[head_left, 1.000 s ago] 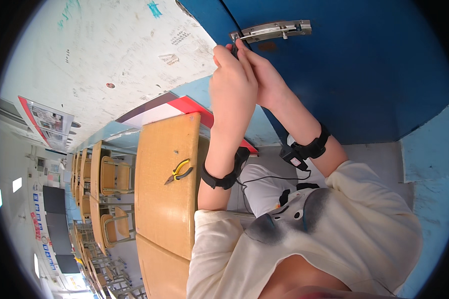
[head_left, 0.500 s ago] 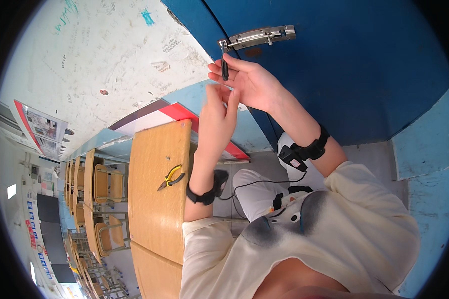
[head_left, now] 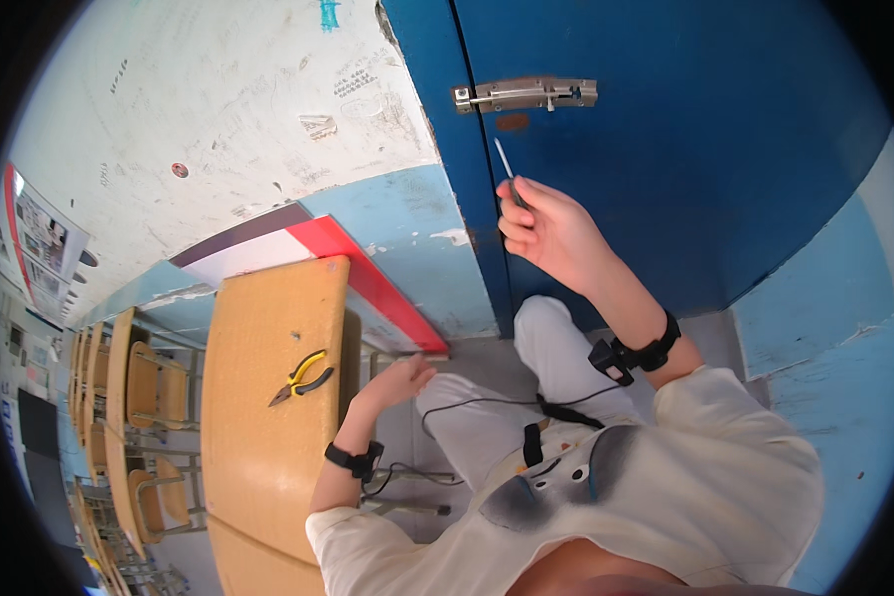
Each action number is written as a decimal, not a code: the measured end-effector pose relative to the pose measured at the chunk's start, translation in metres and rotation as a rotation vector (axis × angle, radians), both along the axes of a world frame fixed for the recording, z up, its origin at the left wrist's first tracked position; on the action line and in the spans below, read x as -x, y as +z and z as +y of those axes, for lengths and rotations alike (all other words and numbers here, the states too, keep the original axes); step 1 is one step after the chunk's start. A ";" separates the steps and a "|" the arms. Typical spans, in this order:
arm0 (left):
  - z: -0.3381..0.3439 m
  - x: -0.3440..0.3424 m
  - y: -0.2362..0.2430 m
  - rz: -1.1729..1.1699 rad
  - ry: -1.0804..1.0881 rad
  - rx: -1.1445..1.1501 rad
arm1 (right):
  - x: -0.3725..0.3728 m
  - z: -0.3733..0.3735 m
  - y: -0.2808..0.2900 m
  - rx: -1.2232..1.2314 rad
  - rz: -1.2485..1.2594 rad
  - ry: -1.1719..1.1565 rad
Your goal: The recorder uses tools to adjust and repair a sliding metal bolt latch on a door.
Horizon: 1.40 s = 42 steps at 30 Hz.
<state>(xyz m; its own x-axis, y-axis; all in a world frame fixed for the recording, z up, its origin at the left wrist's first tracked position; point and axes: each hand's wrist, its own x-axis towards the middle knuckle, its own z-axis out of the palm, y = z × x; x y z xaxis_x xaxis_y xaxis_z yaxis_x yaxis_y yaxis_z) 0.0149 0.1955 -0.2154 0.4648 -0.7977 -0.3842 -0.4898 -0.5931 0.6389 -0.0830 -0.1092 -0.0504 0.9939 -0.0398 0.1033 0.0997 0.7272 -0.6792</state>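
My right hand (head_left: 551, 228) is closed around the dark handle of a screwdriver (head_left: 507, 159), whose thin metal shaft points up and slightly left. Its tip stands below a metal sliding bolt latch (head_left: 526, 94) on the blue door (head_left: 685, 169), apart from it. The bolt's bar reaches left across the door gap into a small catch plate (head_left: 461, 98) on the frame. Lowered between the desk and my legs, my left hand (head_left: 397, 382) has loosely bent fingers and nothing visible in it.
On the wooden desk (head_left: 258, 447) at the left lie yellow-and-black pliers (head_left: 303, 379) and a tiny metal piece (head_left: 295, 336). A red-edged board (head_left: 368, 278) leans against the wall behind it. Chairs (head_left: 149, 382) and more desks stand farther left. A black cable (head_left: 477, 401) crosses my lap.
The screwdriver has come away from the catch plate, down and right, now gripped in my right hand. My left hand has dropped away from the right one, toward the desk's side.
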 end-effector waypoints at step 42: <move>0.034 0.027 -0.054 -0.400 -0.131 -0.376 | -0.035 -0.016 0.097 2.374 -0.617 -1.084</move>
